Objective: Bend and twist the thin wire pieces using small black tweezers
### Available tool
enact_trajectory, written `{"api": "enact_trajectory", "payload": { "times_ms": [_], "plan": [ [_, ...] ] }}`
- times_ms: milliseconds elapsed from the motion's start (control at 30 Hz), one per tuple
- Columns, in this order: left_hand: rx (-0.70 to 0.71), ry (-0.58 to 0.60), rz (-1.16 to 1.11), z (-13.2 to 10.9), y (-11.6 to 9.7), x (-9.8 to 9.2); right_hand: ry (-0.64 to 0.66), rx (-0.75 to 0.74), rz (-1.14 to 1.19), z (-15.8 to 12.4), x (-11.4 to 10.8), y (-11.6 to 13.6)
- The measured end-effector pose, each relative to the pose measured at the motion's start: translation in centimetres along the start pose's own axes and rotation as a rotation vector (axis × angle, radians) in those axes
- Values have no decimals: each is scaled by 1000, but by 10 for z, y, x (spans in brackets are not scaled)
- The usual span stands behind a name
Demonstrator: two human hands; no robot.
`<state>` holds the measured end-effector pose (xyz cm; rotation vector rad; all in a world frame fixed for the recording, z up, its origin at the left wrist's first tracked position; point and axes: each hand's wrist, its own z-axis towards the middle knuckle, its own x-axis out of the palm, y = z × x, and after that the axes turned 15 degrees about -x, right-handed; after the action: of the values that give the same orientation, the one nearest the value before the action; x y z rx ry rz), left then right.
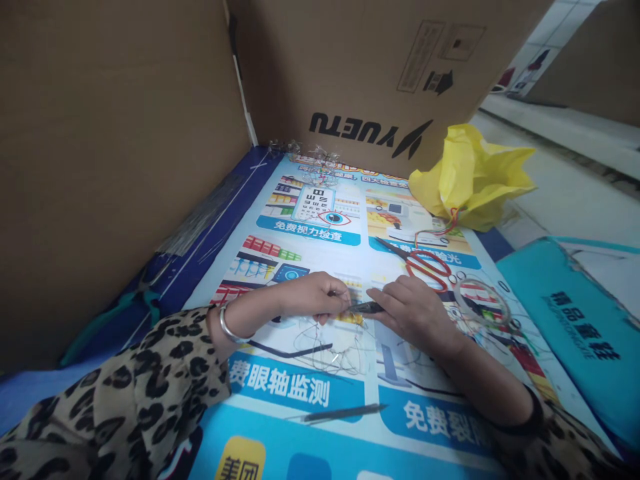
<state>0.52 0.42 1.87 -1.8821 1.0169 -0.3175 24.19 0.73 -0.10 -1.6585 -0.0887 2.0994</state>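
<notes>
My left hand [320, 297], with a silver bangle at the wrist, is closed in a pinch on thin wire, mostly hidden by the fingers. My right hand [417, 313] is wrapped round a pair of pliers [367, 307]; their handles are hidden in the palm. The dark jaws point left and meet the left fingertips. Below both hands, a tangle of fine looped wire [335, 347] spreads over the printed poster [345, 260]. Nearer to me lies a bundle of thin dark rods or wires [345, 413].
Red-handled scissors [427, 267] and a clear tape roll [483, 300] lie beyond my right hand. A yellow bag [463, 180] and a teal box [565, 327] stand right. Teal-handled pliers [143, 290] and straight wires [205, 210] lie left. Cardboard walls [350, 80] enclose the back and left.
</notes>
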Motion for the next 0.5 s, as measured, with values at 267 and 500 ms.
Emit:
{"api": "enact_trajectory", "payload": {
  "times_ms": [267, 500],
  "plan": [
    [14, -23, 30, 0, 1, 0, 33, -5, -50, 3, -4, 1],
    [20, -38, -31, 2, 5, 1, 25, 17, -29, 2, 0, 5]
  ]
}}
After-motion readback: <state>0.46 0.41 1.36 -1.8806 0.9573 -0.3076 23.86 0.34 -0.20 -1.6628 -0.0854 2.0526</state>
